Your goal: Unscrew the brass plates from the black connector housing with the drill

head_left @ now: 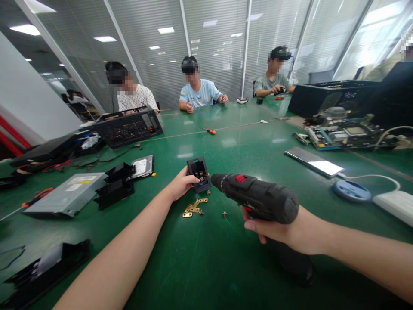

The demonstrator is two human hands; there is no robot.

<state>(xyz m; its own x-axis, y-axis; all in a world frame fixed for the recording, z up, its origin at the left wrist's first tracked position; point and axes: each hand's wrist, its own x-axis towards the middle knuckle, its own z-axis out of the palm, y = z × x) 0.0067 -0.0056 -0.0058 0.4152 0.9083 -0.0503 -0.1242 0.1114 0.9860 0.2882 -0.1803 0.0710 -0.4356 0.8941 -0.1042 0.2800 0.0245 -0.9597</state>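
My left hand [181, 184] grips a small black box-shaped housing [197, 165] by its left side, its open face turned toward me. Brass-coloured parts show inside it, too small to make out fully. A black cordless drill [254, 193] with a red switch is in my right hand [285, 230], fingers wrapped round the handle. Its chuck points left, and the tip reaches to the housing's right edge; whether it touches a screw I cannot tell. Below the housing lie several flat brass plates [195, 208]. A loose screw [224, 214] stands to their right.
Black brackets [114, 189], a silver drive [69, 193] and an open computer case [129, 127] lie to the left. A phone [314, 161], a blue disc [351, 190] and a circuit board [345, 131] are on the right. An orange screwdriver [211, 131] lies ahead. Several people sit across the table.
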